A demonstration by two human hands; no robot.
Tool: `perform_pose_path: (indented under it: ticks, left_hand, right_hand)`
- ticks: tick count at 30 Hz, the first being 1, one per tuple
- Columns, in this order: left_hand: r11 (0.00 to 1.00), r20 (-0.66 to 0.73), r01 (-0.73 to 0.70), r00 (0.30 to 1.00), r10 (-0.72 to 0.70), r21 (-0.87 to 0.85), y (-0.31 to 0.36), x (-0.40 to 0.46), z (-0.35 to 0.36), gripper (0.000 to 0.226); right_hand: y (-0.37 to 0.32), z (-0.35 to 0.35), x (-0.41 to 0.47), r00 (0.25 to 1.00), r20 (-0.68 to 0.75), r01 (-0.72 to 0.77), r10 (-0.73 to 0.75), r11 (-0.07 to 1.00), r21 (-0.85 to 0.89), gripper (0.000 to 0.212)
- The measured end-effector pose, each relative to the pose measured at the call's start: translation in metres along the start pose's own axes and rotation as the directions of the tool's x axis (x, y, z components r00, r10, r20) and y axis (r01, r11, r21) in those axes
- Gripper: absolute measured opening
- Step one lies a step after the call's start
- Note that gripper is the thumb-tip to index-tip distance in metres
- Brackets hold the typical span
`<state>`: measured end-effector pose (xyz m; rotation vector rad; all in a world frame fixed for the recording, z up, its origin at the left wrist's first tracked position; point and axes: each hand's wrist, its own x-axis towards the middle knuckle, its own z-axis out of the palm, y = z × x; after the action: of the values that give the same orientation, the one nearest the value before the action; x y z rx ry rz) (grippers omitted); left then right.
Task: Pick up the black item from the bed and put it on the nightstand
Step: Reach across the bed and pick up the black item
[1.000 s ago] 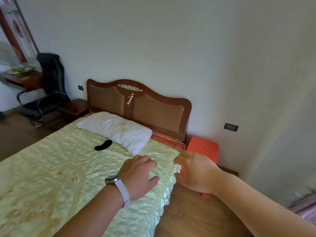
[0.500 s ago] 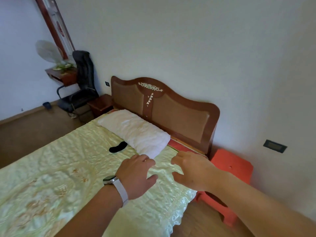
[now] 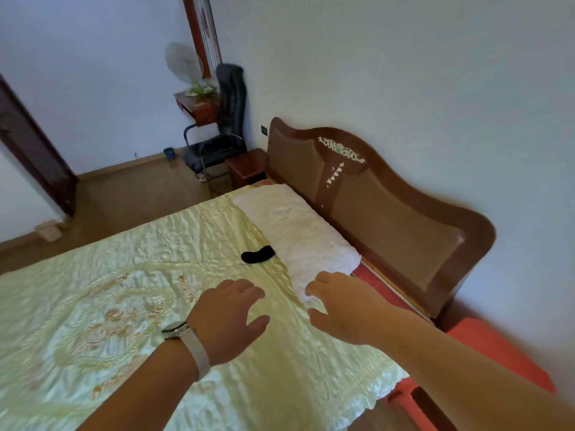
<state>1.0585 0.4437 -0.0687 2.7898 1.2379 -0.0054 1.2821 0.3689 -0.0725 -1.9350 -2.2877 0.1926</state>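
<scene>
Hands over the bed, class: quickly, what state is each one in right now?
Left hand: open, empty, fingers spread above the bedspread.
Right hand: open, empty, by the pillow; black item untouched.

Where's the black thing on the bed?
In the head view, the black item lies on the green bedspread, right against the white pillow's left edge, beyond both hands.

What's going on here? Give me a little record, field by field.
item to move: black item, lying on the bedspread beside the white pillow
left hand: open, empty, over the bedspread, short of the item
right hand: open, empty, at the pillow's near end
nightstand: wooden, far side of the bed
progress: item not yet picked up
</scene>
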Motion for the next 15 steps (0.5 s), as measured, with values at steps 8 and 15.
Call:
perform_pose_path:
  ticks: [8,15]
  left_hand:
    - [0.996,0.028,0.017,1.0,-0.014,-0.089,-0.055,0.09,0.027,0.052]
    - [0.991,0.062,0.023,0.998,-0.015,-0.131,-0.113,0.171,0.041,0.05]
  right_hand:
    - [0.036,0.013,0.098,0.994,0.105,-0.002,0.006,0.999,-0.042,0.043]
    - [0.058,0.022,0.187,0.989,0.143,-0.018,0.026,0.998,-0.055,0.044]
